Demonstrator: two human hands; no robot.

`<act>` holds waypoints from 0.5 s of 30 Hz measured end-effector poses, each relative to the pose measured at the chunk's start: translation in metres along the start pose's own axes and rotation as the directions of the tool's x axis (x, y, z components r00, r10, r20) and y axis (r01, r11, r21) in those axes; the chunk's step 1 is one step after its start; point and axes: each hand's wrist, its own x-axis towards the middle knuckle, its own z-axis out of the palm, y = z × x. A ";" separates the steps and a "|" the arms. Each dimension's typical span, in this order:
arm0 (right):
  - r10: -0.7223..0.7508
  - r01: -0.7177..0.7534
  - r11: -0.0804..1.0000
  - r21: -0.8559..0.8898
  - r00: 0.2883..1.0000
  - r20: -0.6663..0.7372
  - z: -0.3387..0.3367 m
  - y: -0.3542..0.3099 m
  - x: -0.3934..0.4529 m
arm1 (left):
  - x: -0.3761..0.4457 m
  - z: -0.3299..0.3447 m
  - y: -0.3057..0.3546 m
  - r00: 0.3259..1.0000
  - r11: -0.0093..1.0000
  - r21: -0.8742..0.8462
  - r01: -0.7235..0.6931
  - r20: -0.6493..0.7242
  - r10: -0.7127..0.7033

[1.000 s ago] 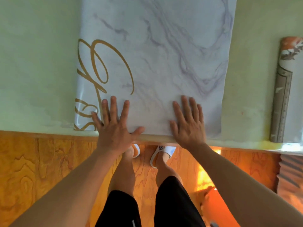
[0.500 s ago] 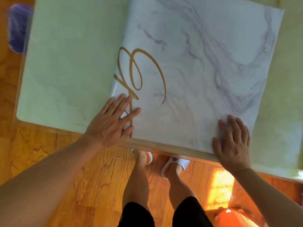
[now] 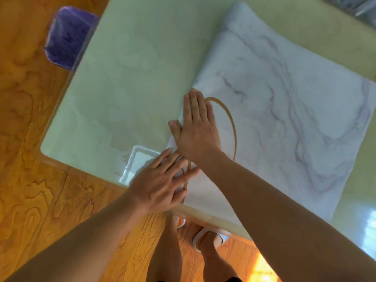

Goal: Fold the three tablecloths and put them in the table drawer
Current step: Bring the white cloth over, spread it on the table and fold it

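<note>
Both hands are flat on the folded marble-print tablecloth [image 3: 284,123], right along its left edge. The right hand [image 3: 196,129] has its fingers straight and pressed together, palm down, fingertips pointing toward 12 o'clock, with the thumb sticking out to about 10 o'clock over the cloth's edge. Its forearm reaches in from the 5 o'clock corner of the view and crosses over the near part of the cloth.

The left hand [image 3: 162,184] sits just below it, at roughly 7 o'clock from the right hand, also palm down with fingers straight and slightly spread, pointing toward about 2 o'clock. Its fingertips are on the cloth's near-left corner, just beside the right wrist; I can't tell if they actually touch it. Neither hand is gripping anything, they're just pressing flat.

The tablecloth lies on the pale green glossy table [image 3: 122,88], covering its right half and reaching the near edge. It's white with grey-purple veins and a gold looping script [image 3: 232,123] that the right hand partly covers.

Off the table at 10 o'clock there's a purple thing [image 3: 65,37] on the wooden floor [image 3: 30,180], too blurry to say what. Below the table edge, the person's feet in white slippers [image 3: 209,239].
</note>
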 end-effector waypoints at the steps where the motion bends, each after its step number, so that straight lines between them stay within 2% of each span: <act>1: -0.008 0.008 1.000 -0.015 1.000 -0.014 0.000 0.002 0.003 | 0.000 0.001 -0.001 1.000 1.000 -0.009 -0.001 -0.010 0.001; 15: 0.115 -0.119 0.992 -0.041 0.988 -0.105 -0.059 0.058 0.166 | 0.003 0.007 -0.008 1.000 0.999 -0.031 -0.010 0.004 0.010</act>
